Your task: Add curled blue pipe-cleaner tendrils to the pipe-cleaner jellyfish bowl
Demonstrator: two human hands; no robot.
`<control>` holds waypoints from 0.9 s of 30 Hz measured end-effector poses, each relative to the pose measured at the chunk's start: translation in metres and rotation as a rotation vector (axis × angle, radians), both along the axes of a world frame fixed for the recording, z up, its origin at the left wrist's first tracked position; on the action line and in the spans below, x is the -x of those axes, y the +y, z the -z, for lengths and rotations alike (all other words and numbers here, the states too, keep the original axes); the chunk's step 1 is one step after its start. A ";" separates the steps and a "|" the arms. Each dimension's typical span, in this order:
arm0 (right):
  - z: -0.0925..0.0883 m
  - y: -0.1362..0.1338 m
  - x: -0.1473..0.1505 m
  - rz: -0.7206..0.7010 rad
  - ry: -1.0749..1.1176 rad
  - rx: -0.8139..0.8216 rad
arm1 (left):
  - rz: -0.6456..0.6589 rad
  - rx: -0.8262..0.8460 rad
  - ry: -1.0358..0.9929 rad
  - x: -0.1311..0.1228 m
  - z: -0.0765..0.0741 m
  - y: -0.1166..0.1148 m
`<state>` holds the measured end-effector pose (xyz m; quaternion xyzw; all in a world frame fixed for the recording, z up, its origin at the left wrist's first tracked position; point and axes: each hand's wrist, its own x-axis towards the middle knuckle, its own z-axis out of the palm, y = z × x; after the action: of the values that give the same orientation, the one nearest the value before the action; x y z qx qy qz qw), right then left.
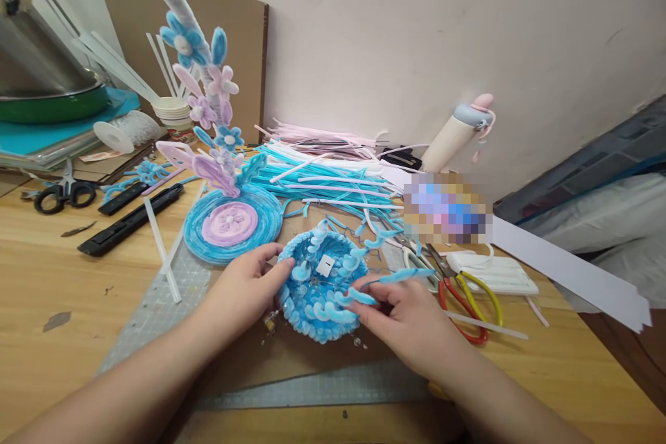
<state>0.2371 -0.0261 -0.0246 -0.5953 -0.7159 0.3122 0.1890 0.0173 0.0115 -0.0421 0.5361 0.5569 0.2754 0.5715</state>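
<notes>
A bowl-shaped piece of blue pipe cleaners sits in the middle, its hollow facing me. Curled blue strands rise inside it, around a small white square. My left hand is closed on its left rim, thumb on top and fingers mostly hidden behind. At the right rim, my right hand pinches a fuzzy blue pipe cleaner. Another blue strand passes above those fingers. Behind stands a pipe-cleaner flower stem on a round blue base with a pink centre.
Piles of blue and pink pipe cleaners lie by the wall. Red-and-yellow-handled pliers and a white case are right. Black scissors and a black utility knife lie left. A bottle stands behind.
</notes>
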 end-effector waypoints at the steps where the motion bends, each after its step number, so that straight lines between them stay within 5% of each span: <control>1: 0.001 0.000 0.000 -0.001 0.019 0.005 | 0.002 -0.004 0.004 0.000 0.000 0.000; 9: 0.009 -0.001 -0.001 0.082 0.253 0.106 | 0.009 -0.035 0.047 0.001 0.000 0.000; 27: 0.004 0.002 0.004 0.097 0.226 0.090 | 0.023 -0.063 0.103 0.002 0.000 0.001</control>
<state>0.2329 -0.0246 -0.0287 -0.5981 -0.6455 0.3997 0.2564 0.0158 0.0125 -0.0421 0.5738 0.5704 0.2582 0.5279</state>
